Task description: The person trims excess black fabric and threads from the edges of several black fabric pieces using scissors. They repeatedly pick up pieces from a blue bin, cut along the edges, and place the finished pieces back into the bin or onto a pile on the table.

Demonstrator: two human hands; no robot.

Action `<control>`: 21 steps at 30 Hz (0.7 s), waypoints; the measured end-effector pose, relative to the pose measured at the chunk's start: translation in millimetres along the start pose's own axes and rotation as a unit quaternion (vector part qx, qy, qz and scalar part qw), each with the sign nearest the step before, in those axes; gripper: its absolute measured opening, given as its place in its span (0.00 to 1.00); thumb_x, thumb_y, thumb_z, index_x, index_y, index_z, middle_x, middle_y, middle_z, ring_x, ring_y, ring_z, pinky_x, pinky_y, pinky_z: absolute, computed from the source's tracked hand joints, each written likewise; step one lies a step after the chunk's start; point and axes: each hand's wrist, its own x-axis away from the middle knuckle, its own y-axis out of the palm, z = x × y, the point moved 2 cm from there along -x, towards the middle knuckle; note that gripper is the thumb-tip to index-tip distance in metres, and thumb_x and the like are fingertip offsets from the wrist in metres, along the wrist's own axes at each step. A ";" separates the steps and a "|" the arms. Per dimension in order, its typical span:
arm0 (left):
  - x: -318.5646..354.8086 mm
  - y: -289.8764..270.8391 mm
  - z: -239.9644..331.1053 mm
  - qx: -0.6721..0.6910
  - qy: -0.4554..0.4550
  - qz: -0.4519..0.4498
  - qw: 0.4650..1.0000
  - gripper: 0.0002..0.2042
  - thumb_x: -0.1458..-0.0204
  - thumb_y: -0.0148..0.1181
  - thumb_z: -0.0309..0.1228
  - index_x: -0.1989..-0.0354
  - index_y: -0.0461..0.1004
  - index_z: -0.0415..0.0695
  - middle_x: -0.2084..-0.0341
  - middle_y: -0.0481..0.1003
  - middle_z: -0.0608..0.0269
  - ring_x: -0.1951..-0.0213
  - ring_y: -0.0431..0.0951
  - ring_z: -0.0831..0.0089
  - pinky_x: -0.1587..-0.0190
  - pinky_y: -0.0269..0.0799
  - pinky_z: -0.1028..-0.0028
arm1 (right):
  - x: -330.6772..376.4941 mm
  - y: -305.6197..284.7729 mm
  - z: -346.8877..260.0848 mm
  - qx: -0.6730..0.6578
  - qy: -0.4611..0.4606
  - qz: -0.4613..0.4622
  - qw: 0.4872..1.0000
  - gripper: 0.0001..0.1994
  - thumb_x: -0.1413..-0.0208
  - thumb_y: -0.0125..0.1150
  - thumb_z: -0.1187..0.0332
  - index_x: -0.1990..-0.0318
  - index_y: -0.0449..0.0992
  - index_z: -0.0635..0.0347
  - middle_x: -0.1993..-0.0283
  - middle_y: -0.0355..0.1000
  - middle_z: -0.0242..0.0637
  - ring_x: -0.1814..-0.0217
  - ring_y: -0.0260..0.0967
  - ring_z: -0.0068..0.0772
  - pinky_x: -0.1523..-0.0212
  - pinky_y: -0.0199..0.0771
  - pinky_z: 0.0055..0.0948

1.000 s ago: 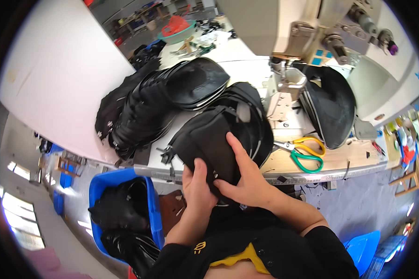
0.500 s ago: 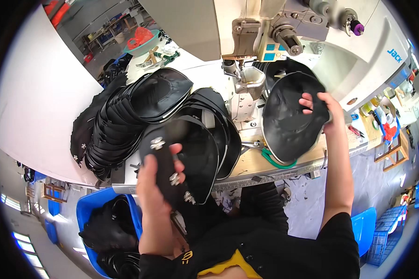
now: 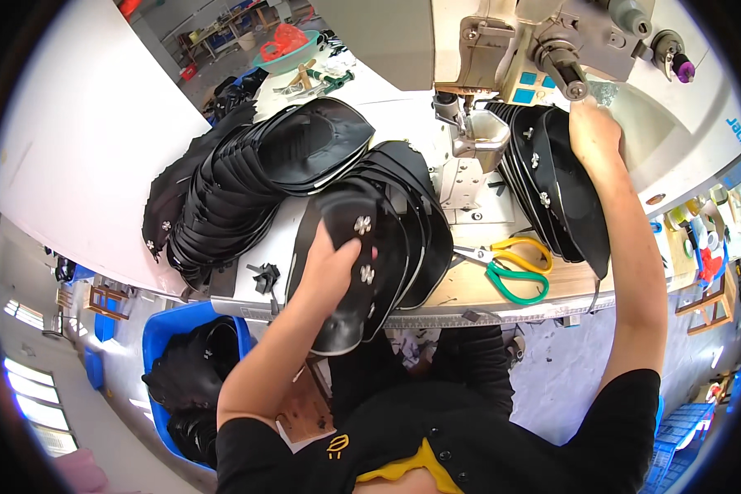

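My left hand (image 3: 335,262) is closed on a black shoe upper (image 3: 336,210) with silver flower ornaments, at the table's front edge. More curved uppers (image 3: 420,198) lean right behind it. At the right, my right hand (image 3: 594,136) is by the far end of a row of black uppers (image 3: 580,198), some with the same silver flowers; its fingers are hard to make out against the machine. Between the two groups stands the sewing machine's needle area (image 3: 477,136), with no upper under it. Scissors with yellow and green handles (image 3: 514,280) lie in front of the right row.
A long stack of black uppers (image 3: 222,206) lies at the left. Black scraps (image 3: 265,277) are near the front edge. A blue bin (image 3: 169,325) with black pieces stands below the table. Farther back are a green basin (image 3: 292,56) and hand tools (image 3: 329,81).
The upper my right hand held up is now with the right row, and that hand has moved farther back. My left hand's upper has turned, ornaments upward. The scissors are uncovered.
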 end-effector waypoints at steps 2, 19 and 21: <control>32.1 0.9 17.4 0.066 -0.048 0.002 0.997 0.20 0.49 0.44 0.19 0.45 0.59 0.41 0.56 0.69 0.57 0.63 0.75 0.68 0.59 0.74 0.70 | 6.9 -14.8 0.8 -0.021 -0.005 0.035 0.999 0.13 0.49 0.51 0.71 0.55 0.72 0.61 0.61 0.71 0.42 0.56 0.71 0.44 0.60 0.74 0.40; -72.4 11.9 13.8 -0.338 0.093 -0.081 0.933 0.21 0.41 0.46 0.45 0.53 0.70 0.38 0.68 0.73 0.64 0.67 0.71 0.78 0.67 0.68 0.77 | 165.0 -50.3 -143.0 -0.589 -0.073 -0.049 0.803 0.26 0.55 0.67 0.64 0.49 0.66 0.65 0.52 0.67 0.49 0.54 0.67 0.48 0.54 0.69 0.37; -76.2 5.4 31.9 -0.390 0.207 -0.037 0.896 0.15 0.43 0.50 0.36 0.65 0.73 0.33 0.77 0.74 0.58 0.72 0.74 0.68 0.66 0.69 0.71 | 164.2 -48.2 -142.1 -0.592 -0.090 -0.020 0.801 0.25 0.56 0.68 0.64 0.52 0.68 0.65 0.54 0.69 0.48 0.55 0.68 0.47 0.56 0.69 0.37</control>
